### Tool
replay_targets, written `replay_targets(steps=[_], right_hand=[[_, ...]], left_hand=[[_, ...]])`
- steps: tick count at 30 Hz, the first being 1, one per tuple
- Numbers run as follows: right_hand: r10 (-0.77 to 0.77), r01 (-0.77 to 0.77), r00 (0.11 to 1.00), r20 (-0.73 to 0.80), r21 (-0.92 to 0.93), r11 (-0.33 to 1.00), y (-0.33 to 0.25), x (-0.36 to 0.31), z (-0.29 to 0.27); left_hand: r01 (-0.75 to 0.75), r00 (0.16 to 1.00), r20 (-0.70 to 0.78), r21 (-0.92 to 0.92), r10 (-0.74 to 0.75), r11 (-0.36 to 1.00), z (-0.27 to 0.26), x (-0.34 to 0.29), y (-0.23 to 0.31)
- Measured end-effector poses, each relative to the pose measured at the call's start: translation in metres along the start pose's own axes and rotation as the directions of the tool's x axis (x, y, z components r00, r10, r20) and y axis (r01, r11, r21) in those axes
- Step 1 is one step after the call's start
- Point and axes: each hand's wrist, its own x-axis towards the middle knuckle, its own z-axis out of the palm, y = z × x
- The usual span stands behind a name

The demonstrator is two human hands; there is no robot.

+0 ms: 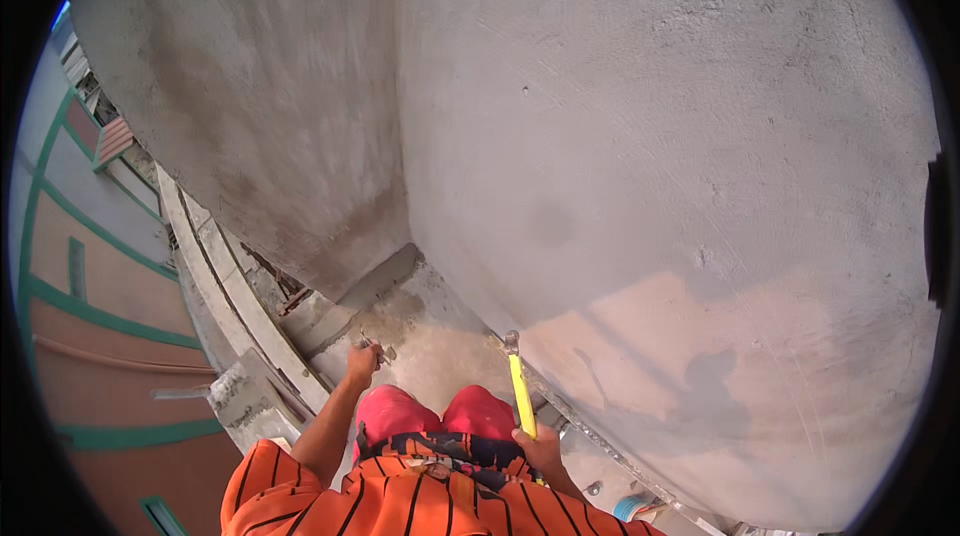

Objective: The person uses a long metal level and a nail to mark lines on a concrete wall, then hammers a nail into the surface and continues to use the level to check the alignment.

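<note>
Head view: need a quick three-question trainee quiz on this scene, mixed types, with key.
1. Which hand holds the yellow-handled hammer?
2. True or false: the orange shirt has black stripes.
3. The dark, head-shaped shadow falls on:
A) the green-trimmed building
B) the grey wall on the left
C) the grey wall on the right

Key:
1. The right hand.
2. True.
3. C.
</note>
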Motion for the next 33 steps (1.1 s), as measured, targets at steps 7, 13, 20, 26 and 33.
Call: replay_targets(steps=[7,13,20,26,33], right_hand=[[-0.159,0.170,0.985,-0.072,0.170,0.971,-0.041,0.028,-0.039],[-0.133,0.160,0.981,-0.141,0.205,0.966,-0.051,0.028,-0.050],[-0.013,0.065,0.971,-0.239,0.211,0.975,-0.048,0.007,-0.011],[0.129,0.023,0.936,-0.328,0.423,0.906,-0.088,0.018,0.053],[0.158,0.049,0.891,-0.424,0.438,0.897,-0.178,0.024,0.097]], left_hand=[[-0.311,0.946,0.133,0.103,0.297,0.945,0.097,-0.030,0.071],[-0.487,0.856,0.307,0.208,0.416,0.848,0.129,-0.044,0.063],[-0.295,0.853,0.480,0.122,0.204,0.948,0.134,-0.038,0.092],[-0.253,0.671,0.732,0.071,0.122,0.965,0.116,0.007,0.134],[-0.042,0.588,0.796,0.210,-0.146,0.977,0.072,0.067,0.184]])
